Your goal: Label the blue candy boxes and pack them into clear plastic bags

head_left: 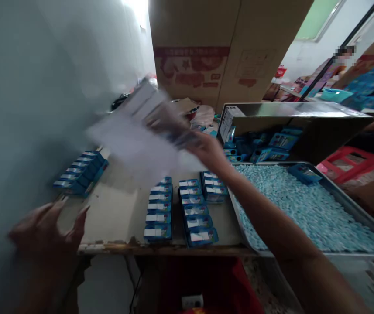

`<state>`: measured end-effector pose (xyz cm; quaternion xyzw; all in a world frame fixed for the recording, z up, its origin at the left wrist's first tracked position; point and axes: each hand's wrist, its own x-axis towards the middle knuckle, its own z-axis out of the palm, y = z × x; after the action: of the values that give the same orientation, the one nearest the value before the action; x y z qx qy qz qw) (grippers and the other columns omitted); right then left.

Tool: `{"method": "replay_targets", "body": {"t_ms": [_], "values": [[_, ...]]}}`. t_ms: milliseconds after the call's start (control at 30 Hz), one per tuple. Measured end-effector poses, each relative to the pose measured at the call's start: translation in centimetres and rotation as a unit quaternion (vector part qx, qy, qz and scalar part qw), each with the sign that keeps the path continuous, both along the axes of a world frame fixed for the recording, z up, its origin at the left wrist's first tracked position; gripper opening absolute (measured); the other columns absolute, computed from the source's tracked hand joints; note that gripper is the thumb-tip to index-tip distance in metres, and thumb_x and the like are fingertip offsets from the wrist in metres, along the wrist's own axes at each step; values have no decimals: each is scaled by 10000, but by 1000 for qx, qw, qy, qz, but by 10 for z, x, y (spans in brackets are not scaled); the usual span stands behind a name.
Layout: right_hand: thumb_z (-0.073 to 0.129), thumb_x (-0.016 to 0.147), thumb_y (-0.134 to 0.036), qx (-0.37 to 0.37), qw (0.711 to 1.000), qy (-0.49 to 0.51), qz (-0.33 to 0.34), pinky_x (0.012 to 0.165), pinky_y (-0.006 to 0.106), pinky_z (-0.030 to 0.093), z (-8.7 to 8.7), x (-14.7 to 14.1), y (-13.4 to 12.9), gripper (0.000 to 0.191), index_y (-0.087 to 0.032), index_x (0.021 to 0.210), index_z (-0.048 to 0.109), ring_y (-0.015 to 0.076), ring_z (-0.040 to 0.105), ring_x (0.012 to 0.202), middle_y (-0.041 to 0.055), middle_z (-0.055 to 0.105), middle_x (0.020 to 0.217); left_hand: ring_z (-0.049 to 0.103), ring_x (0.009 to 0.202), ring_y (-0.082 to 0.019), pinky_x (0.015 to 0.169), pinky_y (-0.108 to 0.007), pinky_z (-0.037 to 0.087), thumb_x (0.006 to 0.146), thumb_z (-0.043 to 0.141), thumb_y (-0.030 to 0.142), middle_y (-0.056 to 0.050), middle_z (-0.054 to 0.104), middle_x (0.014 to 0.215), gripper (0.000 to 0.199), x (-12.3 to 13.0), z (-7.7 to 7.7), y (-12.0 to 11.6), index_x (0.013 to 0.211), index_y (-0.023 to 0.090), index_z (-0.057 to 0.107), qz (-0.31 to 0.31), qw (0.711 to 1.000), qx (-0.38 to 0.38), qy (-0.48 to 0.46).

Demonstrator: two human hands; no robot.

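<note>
Slanting up from the lower right, my right forearm (285, 231) crosses the metal tray (360, 255) of pale blue pellets (324, 218). At its end, fingers pointing left, my right grip (203, 146) is closed round the right side of a blurred white sheet (131, 139), held tilted above the desk (114, 209). Low on the left, my left grip (51, 229) holds nothing, thumb well apart from bent fingers, near the left row of blue boxes (82, 172); I cannot tell whether they touch.
</note>
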<state>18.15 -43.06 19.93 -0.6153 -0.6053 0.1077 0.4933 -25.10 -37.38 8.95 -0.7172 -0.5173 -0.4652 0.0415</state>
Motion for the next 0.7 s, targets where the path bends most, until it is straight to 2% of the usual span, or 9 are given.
{"method": "replay_targets", "body": {"t_ms": [67,133,167,233,300,400,467,533,700], "values": [[493,1011,-275,106,969,-62,-213,956,338,526,17,55,6,368,-133,1288,690,192,686,1078,86,749,1145,601,1244,-362,1159,-590,386,821,714,502,-91,672,1191,385,33,-6,46,1120,259,695,-6,996,22,83],[403,1032,-203,91,931,-167,-310,986,407,501,26,90,24,486,-156,1492,556,248,656,1149,143,651,1303,591,1228,-346,1125,-534,421,875,656,457,-134,661,1218,379,69,-19,92,1139,188,695,-59,984,-43,160],[378,1032,-166,53,920,-221,-319,983,423,495,25,98,37,530,-174,1550,490,271,646,1167,168,599,1367,582,1229,-349,1123,-516,421,862,668,436,-157,653,1229,394,85,-29,112,1144,163,697,-67,979,-81,177],[368,1028,-125,-63,904,-311,-287,953,430,498,11,101,67,550,-152,1573,441,306,637,1173,227,534,1437,563,1239,-353,1129,-489,414,843,681,412,-190,637,1242,427,109,-51,145,1164,130,700,-45,971,-149,181],[403,1030,-145,-196,882,-364,-226,953,441,498,-16,94,100,488,-82,1507,484,331,614,1205,278,538,1435,554,1237,-352,1122,-472,417,872,651,424,-210,623,1265,466,121,-76,164,1218,114,697,3,964,-199,174],[582,1004,-279,-342,847,-379,-149,926,460,515,-56,84,147,330,-57,1228,677,324,650,1116,236,705,1138,547,1224,-351,1087,-471,436,967,536,478,-208,611,1335,501,122,-107,169,1296,133,689,53,956,-212,196],[719,933,-359,-371,841,-371,-133,894,478,528,-66,86,181,296,-77,1022,741,333,682,1031,196,738,952,550,1215,-349,1064,-470,447,1011,467,490,-199,620,1352,505,119,-120,165,1301,145,695,60,953,-184,231],[730,928,-387,-359,848,-366,-134,904,480,531,-59,95,220,316,-82,1008,747,352,692,1049,214,746,992,564,1190,-342,1046,-462,452,1033,431,477,-200,641,1330,504,115,-127,161,1285,135,703,64,949,-155,265],[391,1097,-319,-234,895,-348,-155,1037,398,462,-17,125,341,430,-66,1404,557,317,613,1278,252,640,1366,594,1128,-327,1011,-437,444,1051,418,453,-189,678,1250,473,109,-132,160,1199,130,731,69,945,-101,304]]}}
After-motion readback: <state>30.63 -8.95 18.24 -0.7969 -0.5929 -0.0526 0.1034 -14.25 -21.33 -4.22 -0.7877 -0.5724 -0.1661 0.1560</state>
